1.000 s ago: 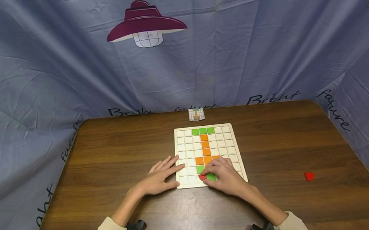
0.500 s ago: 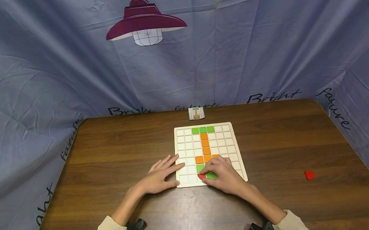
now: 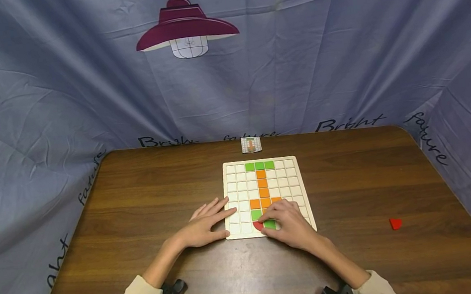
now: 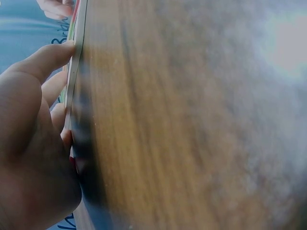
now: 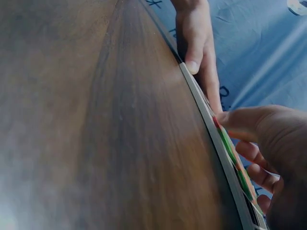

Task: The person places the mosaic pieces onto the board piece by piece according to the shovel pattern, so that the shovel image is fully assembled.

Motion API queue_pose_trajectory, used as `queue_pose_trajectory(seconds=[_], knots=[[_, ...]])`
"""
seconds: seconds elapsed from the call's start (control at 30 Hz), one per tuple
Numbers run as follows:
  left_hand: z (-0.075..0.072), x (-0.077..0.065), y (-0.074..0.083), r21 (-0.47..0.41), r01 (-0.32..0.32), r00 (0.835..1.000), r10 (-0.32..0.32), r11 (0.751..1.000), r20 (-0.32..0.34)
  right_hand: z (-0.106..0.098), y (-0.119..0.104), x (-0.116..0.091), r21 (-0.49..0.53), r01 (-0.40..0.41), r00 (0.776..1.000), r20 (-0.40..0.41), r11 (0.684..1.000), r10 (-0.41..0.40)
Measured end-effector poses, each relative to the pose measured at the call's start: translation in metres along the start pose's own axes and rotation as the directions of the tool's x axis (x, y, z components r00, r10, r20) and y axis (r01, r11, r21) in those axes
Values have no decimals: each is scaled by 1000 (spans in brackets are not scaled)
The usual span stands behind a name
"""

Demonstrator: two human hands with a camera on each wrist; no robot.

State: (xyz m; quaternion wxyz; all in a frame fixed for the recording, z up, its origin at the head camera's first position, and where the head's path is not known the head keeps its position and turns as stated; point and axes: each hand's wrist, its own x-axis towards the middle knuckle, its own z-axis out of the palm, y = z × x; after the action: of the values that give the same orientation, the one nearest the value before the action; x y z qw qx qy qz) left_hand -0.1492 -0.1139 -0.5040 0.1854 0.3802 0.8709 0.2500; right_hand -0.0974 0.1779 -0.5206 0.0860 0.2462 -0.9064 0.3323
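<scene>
A cream grid board (image 3: 230, 188) lies on the table, bearing green and orange square tiles. My left hand (image 3: 203, 226) rests at the board's left edge, fingers spread and fairly straight, thumb at the near left corner. Near the front edge, my right hand (image 3: 289, 222) has thumb and index fingertips at a red tile (image 3: 257, 225) with a rounded side, pinching it at its right part. Beside it sits a green tile (image 3: 269, 224), partly covered by that hand. In the right wrist view, the thumb (image 5: 242, 120) lies right over the red tile (image 5: 215, 121).
Another red piece (image 3: 395, 223) lies on the wooden table (image 3: 349, 181) far to the right. Behind the board is a small card (image 3: 251, 145) printed with a grid pattern. A blue printed curtain (image 3: 288, 69) surrounds the table at the back and sides.
The right fingertips have shifted very slightly to the right, and a little more of the red tile shows. My left hand keeps its place on the board.
</scene>
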Motion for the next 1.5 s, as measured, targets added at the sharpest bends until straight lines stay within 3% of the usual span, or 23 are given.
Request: queue_pose_trajectory(seconds=[0.17,0.37,0.67,0.87,1.1,1.2,1.5], knots=[[0,0,0,1,0,1000,0,1000,-2,-19,9,-9,47,-36,997,-62,998,39],[0,0,0,5,-3,1000,3,1000,-2,-57,29,-31,31,-134,981,-137,991,137],[1,-1,1,-7,-10,1000,10,1000,7,-122,64,-97,2,-315,935,-174,949,311],[1,-2,1,-6,-10,1000,10,1000,5,-161,86,-142,-31,-450,887,-135,893,442],[1,-1,0,-4,-14,1000,14,1000,8,-172,110,-179,-7,-564,820,-116,826,560],[1,-1,0,3,-14,1000,14,1000,6,-171,115,-184,-2,-573,813,-122,819,569],[2,-1,-1,6,-6,1000,6,1000,6,-173,122,-183,-47,-572,819,-92,819,566]])
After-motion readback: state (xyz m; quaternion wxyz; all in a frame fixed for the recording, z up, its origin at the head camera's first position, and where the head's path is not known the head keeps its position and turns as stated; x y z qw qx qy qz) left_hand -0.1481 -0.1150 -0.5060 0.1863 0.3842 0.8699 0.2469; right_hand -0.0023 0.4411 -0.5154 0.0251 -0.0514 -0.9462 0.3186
